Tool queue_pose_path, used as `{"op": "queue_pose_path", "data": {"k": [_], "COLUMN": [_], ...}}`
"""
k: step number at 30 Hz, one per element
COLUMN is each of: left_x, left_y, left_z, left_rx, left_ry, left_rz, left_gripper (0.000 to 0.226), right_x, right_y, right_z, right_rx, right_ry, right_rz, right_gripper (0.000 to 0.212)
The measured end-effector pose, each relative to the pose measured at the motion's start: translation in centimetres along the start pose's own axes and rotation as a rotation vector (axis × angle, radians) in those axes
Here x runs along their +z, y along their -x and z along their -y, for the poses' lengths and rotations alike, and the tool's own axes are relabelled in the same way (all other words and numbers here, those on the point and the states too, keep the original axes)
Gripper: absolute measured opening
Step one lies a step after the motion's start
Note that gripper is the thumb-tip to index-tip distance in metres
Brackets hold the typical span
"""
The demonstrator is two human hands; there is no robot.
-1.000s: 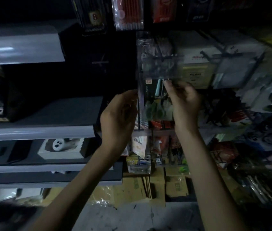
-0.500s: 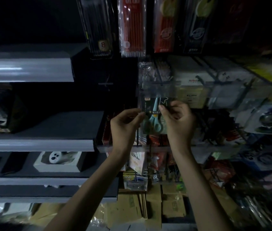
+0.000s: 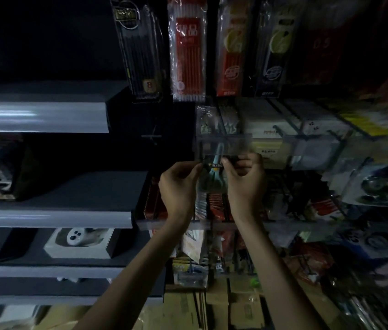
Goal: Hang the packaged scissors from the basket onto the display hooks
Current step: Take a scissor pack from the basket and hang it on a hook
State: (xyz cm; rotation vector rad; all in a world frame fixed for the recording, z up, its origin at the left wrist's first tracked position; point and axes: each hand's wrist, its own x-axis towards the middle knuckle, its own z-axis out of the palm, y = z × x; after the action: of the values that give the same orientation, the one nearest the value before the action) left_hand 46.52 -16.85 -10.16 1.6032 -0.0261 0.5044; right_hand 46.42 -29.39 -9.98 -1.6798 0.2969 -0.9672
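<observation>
We hold the scissors pack (image 3: 214, 173) upright under the clear price strip (image 3: 224, 144), left hand (image 3: 178, 186) and right hand (image 3: 246, 186) each pinching a top corner, probably to steady it for hanging.

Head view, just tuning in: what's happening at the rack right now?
A person holds a pack of scissors up at the display rack, left hand pinching its left edge, right hand pinching its top. Its top sits behind a clear label strip; whether it is on a hook yet is too dim to tell.
</observation>
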Motion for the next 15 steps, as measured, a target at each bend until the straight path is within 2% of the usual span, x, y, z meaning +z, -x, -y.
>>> {"op": "queue_pose_path", "data": {"k": [6,15], "left_x": [0.0,0.1], "left_y": [-0.4,0.4], "left_z": [-0.3,0.3], "left_rx": [0.020,0.020], "left_ry": [0.024,-0.033], "left_rz": [-0.010,-0.029], "left_gripper": [0.005,0.005], "right_x": [-0.2,0.0], "right_y": [-0.1,0.6], "right_z": [0.9,-0.4], "right_rx": [-0.076,-0.051], "right_ry": [-0.024,-0.033], "right_rz": [-0.029,0.000], "right_gripper": [0.030,0.029]}}
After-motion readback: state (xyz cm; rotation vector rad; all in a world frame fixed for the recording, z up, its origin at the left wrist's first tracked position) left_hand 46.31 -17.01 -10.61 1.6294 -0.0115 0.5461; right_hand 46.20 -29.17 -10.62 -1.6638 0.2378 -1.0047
